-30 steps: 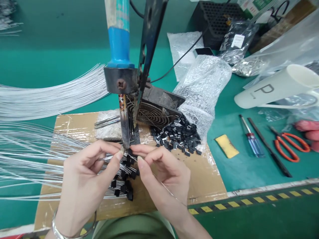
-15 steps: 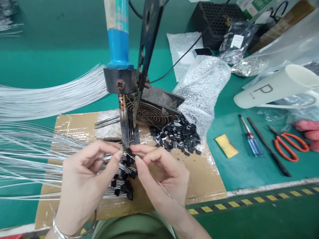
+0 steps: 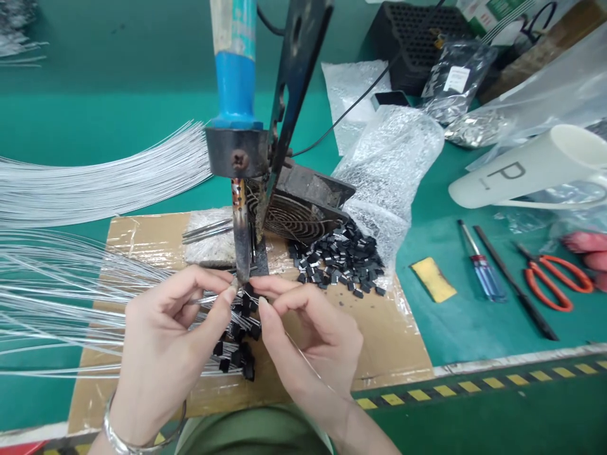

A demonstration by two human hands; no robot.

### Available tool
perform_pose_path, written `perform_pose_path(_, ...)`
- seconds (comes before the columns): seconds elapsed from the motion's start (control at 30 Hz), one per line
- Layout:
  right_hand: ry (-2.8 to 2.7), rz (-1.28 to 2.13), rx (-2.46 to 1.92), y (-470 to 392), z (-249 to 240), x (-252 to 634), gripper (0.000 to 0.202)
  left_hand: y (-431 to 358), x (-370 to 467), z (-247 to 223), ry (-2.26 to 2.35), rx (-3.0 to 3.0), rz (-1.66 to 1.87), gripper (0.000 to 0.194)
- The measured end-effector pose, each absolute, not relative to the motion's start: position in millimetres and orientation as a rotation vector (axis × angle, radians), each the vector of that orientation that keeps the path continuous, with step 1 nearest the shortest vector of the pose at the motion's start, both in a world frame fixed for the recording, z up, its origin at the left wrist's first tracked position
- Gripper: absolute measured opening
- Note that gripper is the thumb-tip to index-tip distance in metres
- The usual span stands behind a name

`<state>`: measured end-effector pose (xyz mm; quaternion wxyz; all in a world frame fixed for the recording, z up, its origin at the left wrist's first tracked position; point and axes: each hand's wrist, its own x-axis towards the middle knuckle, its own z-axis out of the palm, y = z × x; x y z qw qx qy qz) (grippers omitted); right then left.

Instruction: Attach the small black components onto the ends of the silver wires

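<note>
Left hand (image 3: 164,347): fingers pinched together beside tip of blue-handled metal soldering iron (image 3: 241,246); any held item obscured. Right hand (image 3: 320,335): fingers pinching thin silver wire (image 3: 309,363).

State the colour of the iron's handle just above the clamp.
The handle there is blue, clearest in the head view.

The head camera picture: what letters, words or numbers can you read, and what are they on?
"P" on the white mug; the print under it is too small to read.
White label on the shiny bag: too small.
Green-and-white package: too blurred.
Soldering iron, teal marking: too blurred.
</note>
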<state>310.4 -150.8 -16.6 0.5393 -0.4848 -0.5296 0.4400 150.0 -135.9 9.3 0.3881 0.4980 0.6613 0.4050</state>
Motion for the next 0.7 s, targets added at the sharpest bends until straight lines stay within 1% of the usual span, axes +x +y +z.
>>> perform_pose_path(0.37, -1.312, 0.902, -1.153, -149.7, -17.4, 304.8, 0.019, -138.4, 150.4, 10.9, 1.666, 1.271, 1.063, 0.009)
perform_pose_path(0.7, -1.316, 0.92, -1.15, -149.3, -17.2, 306.2, 0.019, -137.6, 150.2, 9.5, 1.672, 1.285, 1.047, 0.009)
